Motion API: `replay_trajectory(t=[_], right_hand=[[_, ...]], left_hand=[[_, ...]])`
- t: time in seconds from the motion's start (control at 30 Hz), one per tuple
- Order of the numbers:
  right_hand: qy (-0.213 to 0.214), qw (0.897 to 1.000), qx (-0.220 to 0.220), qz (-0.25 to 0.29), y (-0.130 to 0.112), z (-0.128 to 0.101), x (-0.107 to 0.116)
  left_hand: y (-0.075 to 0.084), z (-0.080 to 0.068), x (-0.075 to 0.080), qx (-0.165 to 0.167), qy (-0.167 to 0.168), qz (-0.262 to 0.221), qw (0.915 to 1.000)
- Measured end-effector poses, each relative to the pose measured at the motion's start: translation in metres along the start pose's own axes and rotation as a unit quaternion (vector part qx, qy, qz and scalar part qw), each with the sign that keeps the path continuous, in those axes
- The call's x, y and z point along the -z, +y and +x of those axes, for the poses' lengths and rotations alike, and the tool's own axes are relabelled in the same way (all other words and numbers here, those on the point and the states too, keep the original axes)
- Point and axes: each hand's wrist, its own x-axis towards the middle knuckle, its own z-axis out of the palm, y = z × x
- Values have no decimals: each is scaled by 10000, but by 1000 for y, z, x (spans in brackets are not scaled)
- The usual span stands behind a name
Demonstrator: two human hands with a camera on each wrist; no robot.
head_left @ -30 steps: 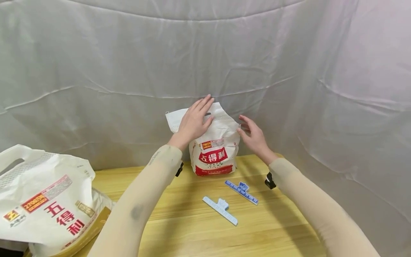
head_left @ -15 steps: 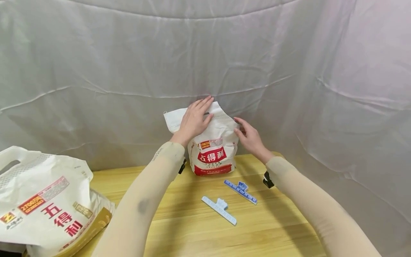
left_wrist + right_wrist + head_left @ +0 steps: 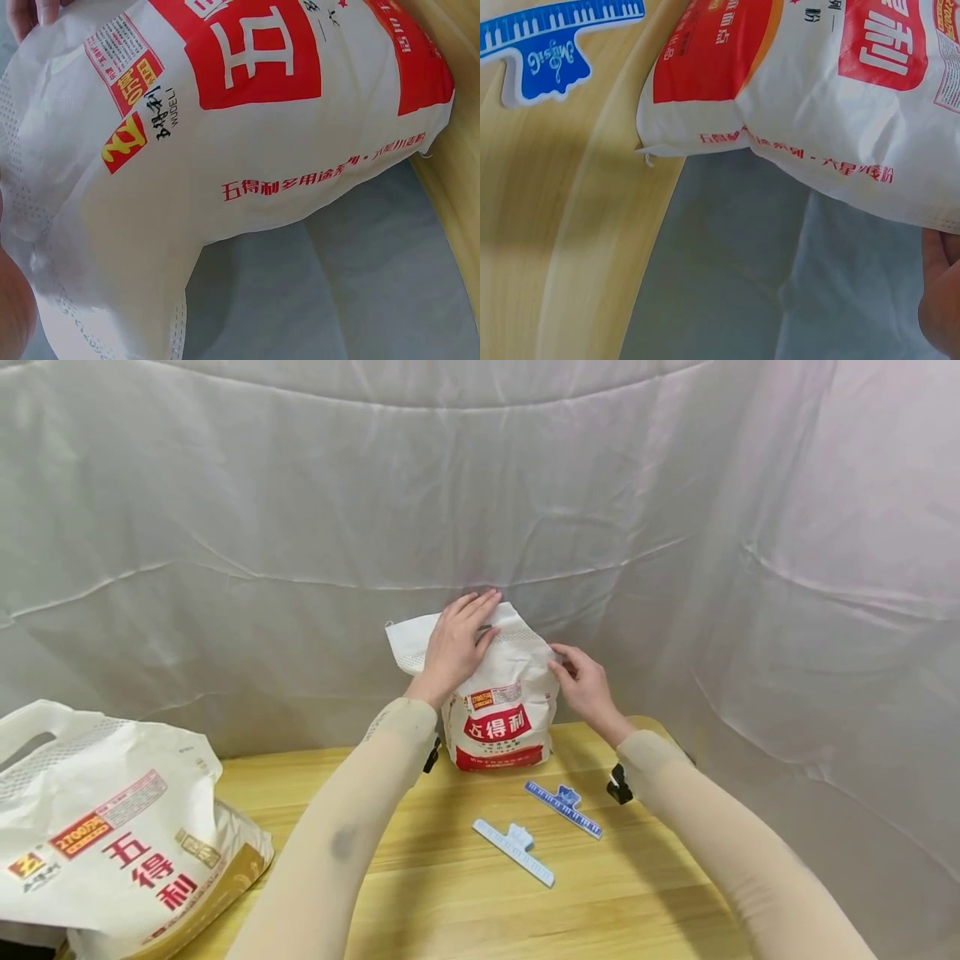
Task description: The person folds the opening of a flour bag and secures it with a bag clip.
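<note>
A white flour bag [image 3: 506, 727] with red printing stands upright at the back of the wooden table, its top folded over to the left. Across that folded top lies my left hand [image 3: 456, 647], fingers extended. At the bag's right upper edge, my right hand [image 3: 585, 683] pinches the material between thumb and forefinger. In the left wrist view, only part of the left hand [image 3: 15, 307] shows at the left border beside the flour bag [image 3: 277, 142]. The right wrist view catches part of the right hand [image 3: 941, 300] under the bag's edge.
Two long clips lie in front of the bag: a dark blue one [image 3: 564, 808] and a light blue one [image 3: 514, 852]. A larger white flour bag [image 3: 112, 827] stands at the near left. Grey cloth [image 3: 300, 527] hangs behind the table [image 3: 427, 910].
My right hand has moved left to the bag's right edge, and its fingers have closed on the material. The left hand stays on the folded top with barely any shift.
</note>
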Motion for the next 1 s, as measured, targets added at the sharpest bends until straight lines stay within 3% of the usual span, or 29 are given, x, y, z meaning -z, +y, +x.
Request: replay_trajectory(t=[0.33,0.73,1.0], right_hand=[[311,9994,-101,133,-2,1,-4],[337,9990,-242,157,-5,-2,-9],[463,9989,-36,75,-3,-4,-11]], left_hand=[[0,-3,-3,-229,602,-122,9978],[0,-8,-5,-260,932,-172,9952],[-1,-11,-6,-310,1166,-251,9924]])
